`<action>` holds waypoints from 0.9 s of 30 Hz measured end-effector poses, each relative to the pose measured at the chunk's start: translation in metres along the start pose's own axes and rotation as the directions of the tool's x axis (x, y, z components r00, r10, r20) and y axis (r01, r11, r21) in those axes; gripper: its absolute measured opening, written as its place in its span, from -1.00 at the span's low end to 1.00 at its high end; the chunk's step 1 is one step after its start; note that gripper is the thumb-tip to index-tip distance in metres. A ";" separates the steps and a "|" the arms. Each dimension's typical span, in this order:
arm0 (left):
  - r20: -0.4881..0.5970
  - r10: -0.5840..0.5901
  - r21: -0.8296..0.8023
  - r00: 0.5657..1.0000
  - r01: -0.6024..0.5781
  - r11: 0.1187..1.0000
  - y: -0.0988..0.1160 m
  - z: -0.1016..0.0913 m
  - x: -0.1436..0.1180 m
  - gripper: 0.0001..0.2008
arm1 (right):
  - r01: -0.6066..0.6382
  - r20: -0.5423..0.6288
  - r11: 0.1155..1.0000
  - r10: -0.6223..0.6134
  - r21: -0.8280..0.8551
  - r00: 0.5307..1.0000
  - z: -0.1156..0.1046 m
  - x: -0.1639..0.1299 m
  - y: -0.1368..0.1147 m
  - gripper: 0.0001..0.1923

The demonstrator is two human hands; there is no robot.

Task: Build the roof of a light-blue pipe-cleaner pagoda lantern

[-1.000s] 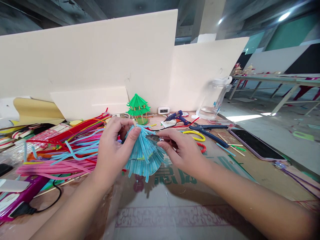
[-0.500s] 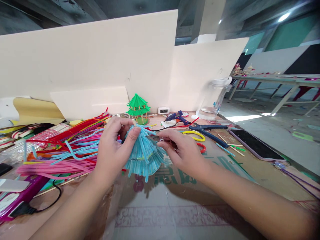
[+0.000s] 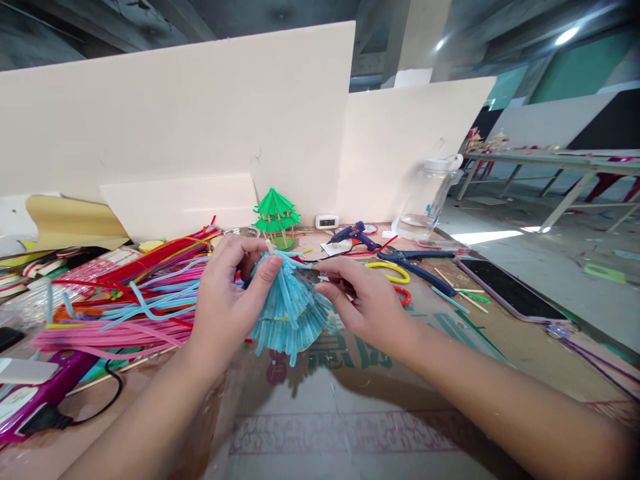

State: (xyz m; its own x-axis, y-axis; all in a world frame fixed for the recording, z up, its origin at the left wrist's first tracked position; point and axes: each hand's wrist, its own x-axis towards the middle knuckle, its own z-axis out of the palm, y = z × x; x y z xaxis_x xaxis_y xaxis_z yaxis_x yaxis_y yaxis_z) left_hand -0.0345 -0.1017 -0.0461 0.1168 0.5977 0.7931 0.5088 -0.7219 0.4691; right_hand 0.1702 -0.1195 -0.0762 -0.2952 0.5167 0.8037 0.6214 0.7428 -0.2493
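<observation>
Blue pipe-cleaner roof (image 3: 290,310) gripped by left hand (image 3: 227,300); right hand (image 3: 363,300) pinches its edge.

Bright daylight from the right, soft shadows, edges seemingly warped.

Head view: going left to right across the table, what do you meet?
Purple device → pile of pipe cleaners → left hand → blue pipe-cleaner roof → right hand → blue-handled scissors → black phone.
</observation>
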 end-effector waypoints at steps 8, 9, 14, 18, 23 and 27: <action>0.001 0.006 -0.001 1.000 -0.006 1.000 -0.001 0.000 0.000 -0.88 | 0.027 0.004 1.000 -0.027 0.002 1.000 0.000 -0.001 0.002 -0.82; 0.000 0.008 -0.006 1.000 -0.008 1.000 -0.001 0.000 0.000 -0.89 | 0.030 0.005 1.000 -0.030 -0.003 1.000 0.001 -0.001 0.001 -0.82; 0.000 0.016 -0.003 1.000 -0.016 1.000 -0.001 0.001 0.000 -0.91 | 0.045 0.002 0.999 -0.045 -0.008 0.999 0.001 0.000 0.001 -0.83; -0.006 0.021 -0.005 1.000 -0.021 1.000 0.001 0.000 0.000 -0.92 | 0.043 -0.010 0.999 -0.044 -0.002 0.999 0.002 -0.001 0.001 -0.84; -0.006 0.018 0.001 1.000 -0.018 1.000 0.000 0.000 0.000 -0.91 | 0.050 -0.012 0.999 -0.050 0.000 0.999 0.002 -0.001 0.003 -0.84; -0.002 0.024 -0.009 1.000 -0.024 1.000 0.000 0.000 0.000 -0.90 | 0.042 -0.012 0.999 -0.041 0.023 0.999 0.002 -0.002 0.003 -0.82</action>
State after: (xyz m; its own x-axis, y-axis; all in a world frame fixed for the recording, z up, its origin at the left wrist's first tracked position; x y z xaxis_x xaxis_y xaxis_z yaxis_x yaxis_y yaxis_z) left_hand -0.0344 -0.1012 -0.0463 0.1270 0.5794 0.8051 0.4980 -0.7392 0.4534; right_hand 0.1713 -0.1175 -0.0797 -0.3119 0.4803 0.8198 0.5916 0.7733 -0.2280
